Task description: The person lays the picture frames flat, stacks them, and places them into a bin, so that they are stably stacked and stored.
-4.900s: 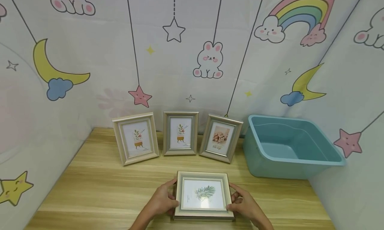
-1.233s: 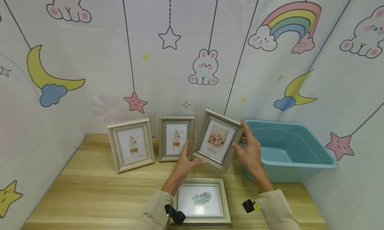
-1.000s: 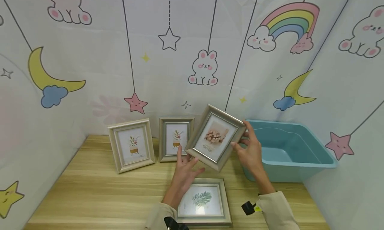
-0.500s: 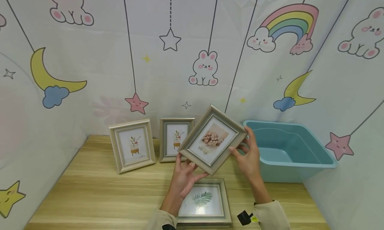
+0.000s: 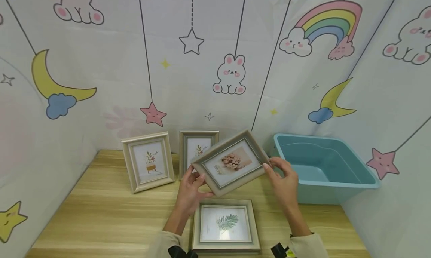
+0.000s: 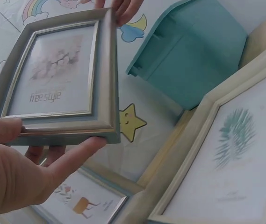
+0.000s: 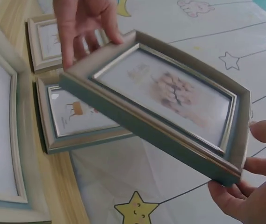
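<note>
Champagne rectangular flower-print frame (image 5: 233, 161), pinched by left fingers (image 5: 199, 180) and right fingers (image 5: 282, 163), turning further sideways, better matching cream rectangular palm-leaf frame (image 5: 226, 224)!

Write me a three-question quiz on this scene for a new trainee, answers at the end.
1. True or false: the leaf-print frame lies face up on the wooden table.
2. What do the left hand and the right hand hold together?
A) the leaf-print frame
B) the flower-print frame
C) the teal tub
3. How many potted-plant frames stand at the back of the table?

Key:
1. True.
2. B.
3. Two; in the head view, the flower-print frame partly covers one of them.
</note>
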`<state>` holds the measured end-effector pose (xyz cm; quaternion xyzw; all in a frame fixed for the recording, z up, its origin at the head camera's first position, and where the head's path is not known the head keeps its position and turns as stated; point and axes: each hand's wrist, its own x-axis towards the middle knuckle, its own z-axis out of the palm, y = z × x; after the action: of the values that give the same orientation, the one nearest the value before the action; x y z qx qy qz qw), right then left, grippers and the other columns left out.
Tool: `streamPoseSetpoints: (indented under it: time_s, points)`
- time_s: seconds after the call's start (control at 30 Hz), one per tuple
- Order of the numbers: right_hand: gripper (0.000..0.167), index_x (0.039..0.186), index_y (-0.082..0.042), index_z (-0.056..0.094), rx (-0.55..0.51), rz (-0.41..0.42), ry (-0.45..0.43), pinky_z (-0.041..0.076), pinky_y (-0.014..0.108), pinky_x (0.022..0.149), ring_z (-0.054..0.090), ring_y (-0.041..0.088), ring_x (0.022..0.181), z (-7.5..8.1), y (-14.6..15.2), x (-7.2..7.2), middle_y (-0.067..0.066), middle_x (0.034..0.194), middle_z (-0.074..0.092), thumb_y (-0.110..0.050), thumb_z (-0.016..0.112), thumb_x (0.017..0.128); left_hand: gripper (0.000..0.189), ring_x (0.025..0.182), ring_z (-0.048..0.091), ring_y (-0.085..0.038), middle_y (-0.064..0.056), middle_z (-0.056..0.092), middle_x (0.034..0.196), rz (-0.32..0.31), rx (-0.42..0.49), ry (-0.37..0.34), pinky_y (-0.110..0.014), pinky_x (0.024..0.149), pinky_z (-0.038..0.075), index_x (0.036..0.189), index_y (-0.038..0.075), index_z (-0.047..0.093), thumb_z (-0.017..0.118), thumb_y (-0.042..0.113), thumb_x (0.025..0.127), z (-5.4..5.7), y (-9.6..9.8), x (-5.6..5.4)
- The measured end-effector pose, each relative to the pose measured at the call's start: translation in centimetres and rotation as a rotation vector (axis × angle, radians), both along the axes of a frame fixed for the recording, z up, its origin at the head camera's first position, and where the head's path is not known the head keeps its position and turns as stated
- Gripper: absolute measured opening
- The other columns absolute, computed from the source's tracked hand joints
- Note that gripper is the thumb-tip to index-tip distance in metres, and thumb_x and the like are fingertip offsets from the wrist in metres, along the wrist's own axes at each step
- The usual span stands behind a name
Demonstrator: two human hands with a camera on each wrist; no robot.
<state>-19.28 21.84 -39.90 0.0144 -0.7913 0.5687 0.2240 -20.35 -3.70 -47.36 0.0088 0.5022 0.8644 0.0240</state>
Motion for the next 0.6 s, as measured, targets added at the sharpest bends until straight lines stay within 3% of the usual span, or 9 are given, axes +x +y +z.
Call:
streamPoseSetpoints:
  time_s: [0.1, 0.23, 0.37, 0.5, 0.6]
  points:
    - [0.027, 0.110, 0.002, 0.073, 0.066, -0.023, -0.064, 0.049, 0.020, 0.092, 0.057, -0.001, 0.103, -0.2, 0.3, 0.1, 0.015, 0.116, 0.068, -0.020, 0.068, 0.096, 0.054, 0.097, 0.055, -0.019, -0.009, 0.049, 0.113, -0.002, -0.095, 0.009, -0.054, 0.072, 0.062, 0.153, 0.012, 0.035, 0.050, 0.001, 0.102, 0.6, -1.4, -0.2]
    - [0.037, 0.113, 0.002, 0.072, 0.087, 0.008, -0.145, 0.053, 0.015, 0.083, 0.065, 0.003, 0.096, -0.9, 0.4, 0.1, 0.019, 0.115, 0.071, -0.030, 0.059, 0.101, 0.058, 0.097, 0.052, -0.018, -0.009, 0.048, 0.112, -0.009, -0.184, 0.013, -0.049, 0.068, 0.063, 0.156, 0.011, 0.032, 0.050, 0.000, 0.102, 0.9, -2.5, -0.3]
    - [0.051, 0.115, 0.010, 0.069, 0.035, 0.083, -0.199, 0.059, 0.024, 0.086, 0.070, 0.026, 0.105, -1.5, 0.3, 0.0, 0.027, 0.119, 0.068, -0.035, 0.045, 0.107, 0.069, 0.112, 0.053, -0.030, -0.016, 0.047, 0.120, -0.023, -0.247, 0.014, -0.048, 0.070, 0.063, 0.160, 0.006, 0.016, 0.051, 0.000, 0.101, 0.9, -3.4, -0.1]
    - [0.064, 0.122, 0.013, 0.062, 0.021, 0.175, -0.261, 0.060, 0.038, 0.090, 0.062, 0.042, 0.117, -1.5, 0.2, 0.1, 0.032, 0.124, 0.063, -0.040, 0.028, 0.110, 0.069, 0.128, 0.048, -0.048, -0.024, 0.046, 0.127, -0.038, -0.307, 0.028, -0.048, 0.069, 0.063, 0.159, 0.002, 0.014, 0.050, 0.000, 0.101, 1.3, -4.3, 0.0]
    - [0.067, 0.138, 0.012, 0.050, 0.036, 0.260, -0.321, 0.058, 0.048, 0.092, 0.055, 0.049, 0.125, -1.2, 0.1, 0.3, 0.036, 0.134, 0.055, -0.043, 0.023, 0.110, 0.068, 0.129, 0.047, -0.051, -0.028, 0.044, 0.130, -0.056, -0.360, 0.036, -0.047, 0.068, 0.063, 0.159, 0.002, 0.015, 0.050, 0.000, 0.101, 1.7, -4.7, -0.1]
